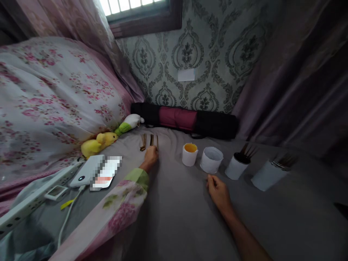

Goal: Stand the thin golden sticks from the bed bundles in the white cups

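Observation:
My left hand (151, 155) is closed with its knuckles up, resting on the grey sheet (179, 203). It covers the lower ends of some thin brown sticks (151, 139); whether its fingers grip them is hidden. Beside it on the left lies a small bundle of similar sticks (143, 140). My right hand (217, 190) is curled, fingertips pressed together, and nothing shows in it. Just beyond its fingertips stands a wide white-wrapped cup (210, 165). Left of that is a smaller white cup (189, 157) with a yellow-orange inside.
Two white containers to the right, one dark inside (235, 170) and one metal-rimmed (268, 177), hold several thin sticks. At left are a power strip (35, 199), a power bank (88, 170), a phone (107, 172), and plush toys (99, 143). A long black-and-maroon bag (178, 119) lies along the wall.

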Available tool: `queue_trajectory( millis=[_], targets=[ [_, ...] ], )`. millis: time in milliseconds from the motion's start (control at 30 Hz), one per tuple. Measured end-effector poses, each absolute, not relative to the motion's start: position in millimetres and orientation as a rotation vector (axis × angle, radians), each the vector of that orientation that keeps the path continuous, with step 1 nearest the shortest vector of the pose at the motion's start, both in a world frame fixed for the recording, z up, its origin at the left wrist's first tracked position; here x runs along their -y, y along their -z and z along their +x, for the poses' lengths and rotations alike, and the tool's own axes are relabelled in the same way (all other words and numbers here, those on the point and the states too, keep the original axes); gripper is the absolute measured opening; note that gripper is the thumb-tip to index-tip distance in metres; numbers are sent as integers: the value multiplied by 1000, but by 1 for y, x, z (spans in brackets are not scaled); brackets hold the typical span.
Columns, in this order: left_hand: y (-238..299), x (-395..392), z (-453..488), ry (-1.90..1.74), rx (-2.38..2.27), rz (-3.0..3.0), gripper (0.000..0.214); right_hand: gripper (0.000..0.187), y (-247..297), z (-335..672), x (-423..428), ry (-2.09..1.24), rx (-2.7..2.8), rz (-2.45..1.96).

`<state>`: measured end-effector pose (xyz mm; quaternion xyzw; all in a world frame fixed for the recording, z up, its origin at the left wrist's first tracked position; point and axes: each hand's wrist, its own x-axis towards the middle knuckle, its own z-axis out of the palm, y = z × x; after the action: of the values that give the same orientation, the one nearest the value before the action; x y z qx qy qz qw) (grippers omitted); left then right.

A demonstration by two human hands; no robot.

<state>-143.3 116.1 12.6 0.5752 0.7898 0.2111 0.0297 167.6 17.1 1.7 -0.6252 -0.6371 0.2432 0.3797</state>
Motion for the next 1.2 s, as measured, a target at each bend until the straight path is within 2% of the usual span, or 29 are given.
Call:
queue_trajectory(
  millis=[1200],
  targets=[
    [-25,-109,-138,-588,-2491,1773,29,42,0,168,-17,-615,1638,-1557]
  ],
)
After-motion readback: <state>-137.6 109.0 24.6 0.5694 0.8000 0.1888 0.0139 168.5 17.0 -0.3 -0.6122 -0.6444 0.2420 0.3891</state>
